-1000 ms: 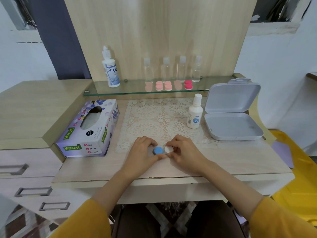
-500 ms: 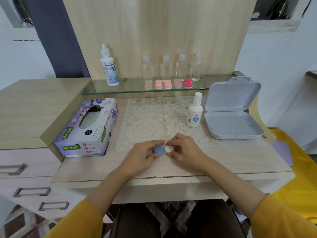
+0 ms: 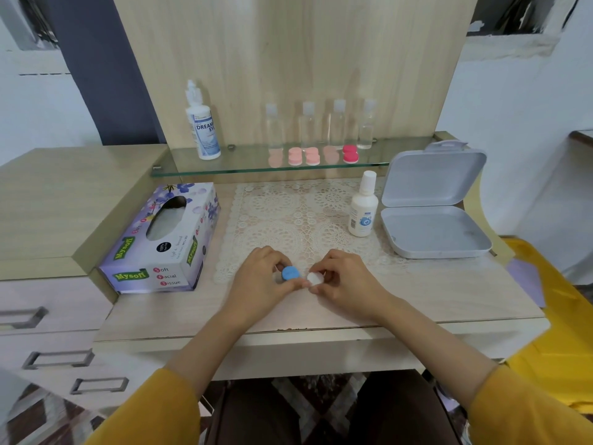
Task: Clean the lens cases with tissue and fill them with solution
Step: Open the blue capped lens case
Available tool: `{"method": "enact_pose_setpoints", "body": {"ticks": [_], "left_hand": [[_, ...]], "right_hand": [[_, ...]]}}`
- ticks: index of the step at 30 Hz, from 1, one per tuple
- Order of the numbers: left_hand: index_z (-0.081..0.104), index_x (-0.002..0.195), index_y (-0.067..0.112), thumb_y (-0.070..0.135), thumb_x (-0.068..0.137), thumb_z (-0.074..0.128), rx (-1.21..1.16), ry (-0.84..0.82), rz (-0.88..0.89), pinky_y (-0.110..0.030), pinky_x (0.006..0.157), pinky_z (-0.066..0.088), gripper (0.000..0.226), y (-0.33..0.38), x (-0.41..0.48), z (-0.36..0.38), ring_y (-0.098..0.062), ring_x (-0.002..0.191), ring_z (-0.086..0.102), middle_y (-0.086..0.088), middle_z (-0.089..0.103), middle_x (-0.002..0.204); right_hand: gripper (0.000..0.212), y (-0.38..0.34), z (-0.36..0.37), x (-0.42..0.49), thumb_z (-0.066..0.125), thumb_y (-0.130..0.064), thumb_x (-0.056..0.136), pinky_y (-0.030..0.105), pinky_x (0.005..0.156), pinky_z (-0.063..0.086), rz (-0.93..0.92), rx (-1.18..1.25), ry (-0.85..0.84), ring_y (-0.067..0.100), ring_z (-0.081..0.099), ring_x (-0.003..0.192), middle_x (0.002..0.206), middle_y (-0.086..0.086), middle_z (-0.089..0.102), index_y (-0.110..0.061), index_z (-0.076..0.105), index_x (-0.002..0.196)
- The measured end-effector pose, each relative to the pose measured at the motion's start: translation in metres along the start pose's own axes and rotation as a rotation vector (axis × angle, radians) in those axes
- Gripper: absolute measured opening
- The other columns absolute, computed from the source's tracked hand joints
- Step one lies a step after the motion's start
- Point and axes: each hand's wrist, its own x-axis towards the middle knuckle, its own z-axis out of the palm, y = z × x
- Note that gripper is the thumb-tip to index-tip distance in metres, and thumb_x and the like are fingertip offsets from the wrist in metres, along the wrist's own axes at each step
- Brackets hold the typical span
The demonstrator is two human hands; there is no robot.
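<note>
A small lens case lies on the desk near the front edge of the lace mat (image 3: 301, 216). Its blue cap (image 3: 290, 273) is pinched by the fingers of my left hand (image 3: 260, 277). Its white cap (image 3: 313, 278) is pinched by my right hand (image 3: 345, 277). The case body beneath is mostly hidden by my fingers. A purple tissue box (image 3: 163, 239) stands to the left. A small white solution bottle (image 3: 362, 207) stands upright at the mat's right edge. Several pink lens cases (image 3: 303, 156) sit on the glass shelf (image 3: 205, 167).
An open grey plastic box (image 3: 433, 232) lies at the right. A larger solution bottle (image 3: 201, 123) and several clear small bottles (image 3: 337, 123) stand on the shelf. Drawers are at the left, a yellow object (image 3: 552, 316) at the right.
My left fingers have shifted around the blue cap, and the blue and white caps now sit slightly further apart. The view has hardly moved.
</note>
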Motion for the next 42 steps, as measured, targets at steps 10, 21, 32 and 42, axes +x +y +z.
{"method": "enact_pose_setpoints", "body": {"ticks": [10,21,32,42], "left_hand": [[0.069,0.101,0.021,0.036,0.067,0.079,0.032,-0.073,-0.099,-0.014,0.082,0.032,0.039,-0.021,-0.011,-0.014,-0.011,0.098,0.046,0.007,0.057,0.098],[0.071,0.100,0.023,0.033,0.071,0.076,-0.016,-0.078,0.006,-0.009,0.078,0.030,0.032,-0.008,-0.003,0.001,-0.005,0.088,0.043,0.015,0.055,0.088],[0.074,0.094,0.017,0.027,0.069,0.078,-0.031,-0.041,0.067,-0.007,0.076,0.031,0.027,-0.010,-0.003,0.004,-0.002,0.080,0.045,0.016,0.054,0.082],[0.073,0.096,0.016,0.030,0.071,0.076,-0.025,-0.026,0.071,-0.009,0.076,0.031,0.030,-0.009,-0.005,0.004,-0.006,0.082,0.046,0.012,0.055,0.084]], "right_hand": [[0.020,0.000,-0.002,0.002,0.071,-0.016,0.075,0.020,0.072,0.040,0.022,-0.013,-0.004,0.011,0.051,0.079,0.088,-0.002,0.055,-0.016,0.070,0.095],[0.030,-0.011,-0.011,0.013,0.077,-0.025,0.069,0.019,0.064,0.039,0.058,-0.131,-0.066,0.011,0.050,0.075,0.079,-0.004,0.052,-0.011,0.068,0.094],[0.022,-0.015,-0.017,0.017,0.075,-0.016,0.071,0.026,0.068,0.044,-0.006,-0.162,-0.164,0.011,0.050,0.073,0.084,0.000,0.059,-0.009,0.070,0.092],[0.024,-0.028,-0.018,0.021,0.065,-0.018,0.080,0.023,0.066,0.035,0.031,-0.364,-0.224,0.019,0.048,0.085,0.101,0.010,0.057,-0.004,0.063,0.100]]}}
